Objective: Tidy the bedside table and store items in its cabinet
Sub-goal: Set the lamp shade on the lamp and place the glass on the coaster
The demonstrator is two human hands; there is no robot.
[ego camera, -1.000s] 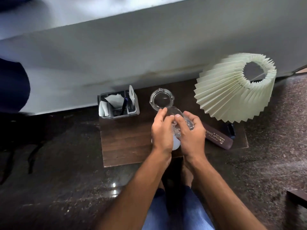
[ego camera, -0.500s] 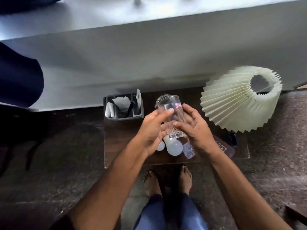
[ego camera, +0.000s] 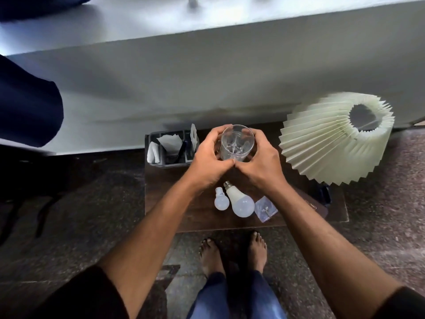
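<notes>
A clear drinking glass (ego camera: 237, 143) stands upright over the back of the dark wooden bedside table (ego camera: 174, 203). My left hand (ego camera: 209, 162) and my right hand (ego camera: 259, 164) wrap around it from either side, thumbs meeting in front. Whether its base rests on the table is hidden. Two white light bulbs, a small one (ego camera: 222, 200) and a larger one (ego camera: 241, 202), lie near the front edge. A small clear plastic packet (ego camera: 265, 208) lies just right of them.
A grey desk organiser (ego camera: 171, 147) with papers sits at the table's back left. A pleated cream lampshade (ego camera: 333, 143) leans at the right over a dark case (ego camera: 315, 204). A pale wall runs behind. My bare feet (ego camera: 232, 249) stand on the speckled floor.
The glass, tilted on its side a second ago, has been turned upright and carried toward the back of the table. The bulbs and packet are uncovered now.
</notes>
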